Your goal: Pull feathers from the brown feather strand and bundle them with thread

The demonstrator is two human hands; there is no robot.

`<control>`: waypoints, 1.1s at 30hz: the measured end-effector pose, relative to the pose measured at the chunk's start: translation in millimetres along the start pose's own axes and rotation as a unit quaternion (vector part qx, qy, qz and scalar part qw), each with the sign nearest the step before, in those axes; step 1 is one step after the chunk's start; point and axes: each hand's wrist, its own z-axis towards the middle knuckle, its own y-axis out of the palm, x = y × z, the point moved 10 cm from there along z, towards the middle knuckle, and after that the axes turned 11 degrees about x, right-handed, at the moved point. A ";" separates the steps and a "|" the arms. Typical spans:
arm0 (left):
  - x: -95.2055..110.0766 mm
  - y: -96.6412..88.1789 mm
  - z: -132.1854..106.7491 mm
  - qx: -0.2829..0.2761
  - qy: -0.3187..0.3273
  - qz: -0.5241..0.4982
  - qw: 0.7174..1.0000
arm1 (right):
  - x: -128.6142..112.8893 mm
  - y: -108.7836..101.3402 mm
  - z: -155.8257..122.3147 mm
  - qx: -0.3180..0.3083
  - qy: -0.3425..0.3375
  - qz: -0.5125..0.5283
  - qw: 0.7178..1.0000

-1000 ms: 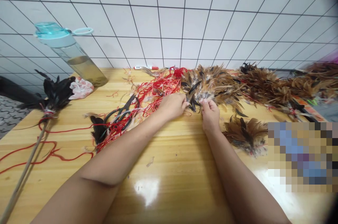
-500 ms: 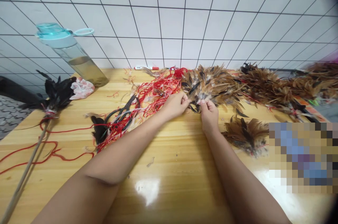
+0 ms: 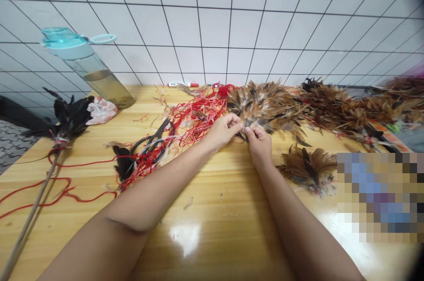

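Observation:
At the front left edge of a heap of brown and black feathers (image 3: 271, 104), my two hands nearly meet at the fingertips. My left hand (image 3: 226, 131) has its thumb and index finger pinched together. Close beside it, my right hand (image 3: 260, 143) is closed in a pinch as well. Whatever lies between the fingertips is too small to make out. A tangle of red string (image 3: 195, 115) lies to the left of my left hand. To the right of my right wrist rests a tied bunch of brown feathers (image 3: 309, 168).
Black-handled scissors (image 3: 154, 142) lie partly under red string on the wooden table (image 3: 205, 210). At the left are a water bottle (image 3: 102, 80), crumpled tissue (image 3: 102, 111) and a stick (image 3: 39, 195) topped with black feathers (image 3: 71, 115). A red marker (image 3: 183, 85) lies by the tiled wall.
My right hand has moved slightly left, off the white fluff of the feather heap. My left hand has shifted a little right, so the fingertips are now closer together.

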 end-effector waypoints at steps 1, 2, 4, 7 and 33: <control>0.9 -1.2 0.7 0.005 0.010 0.007 1.000 | 0.6 1.5 -0.2 -0.006 0.001 0.005 1.000; 2.1 -2.3 1.3 0.009 0.020 0.016 1.000 | 1.4 3.2 -0.4 -0.013 0.002 0.010 1.000; 4.8 -3.5 1.7 0.014 0.037 0.032 0.999 | 2.8 6.3 -0.7 -0.026 0.002 0.013 1.000; 7.5 -2.7 1.2 0.008 0.053 0.056 0.997 | 2.7 8.0 -0.7 -0.034 -0.007 0.001 0.999; -25.8 12.5 -1.7 -0.081 -0.149 -0.203 0.964 | -7.1 28.4 -11.8 -0.166 0.047 0.088 0.981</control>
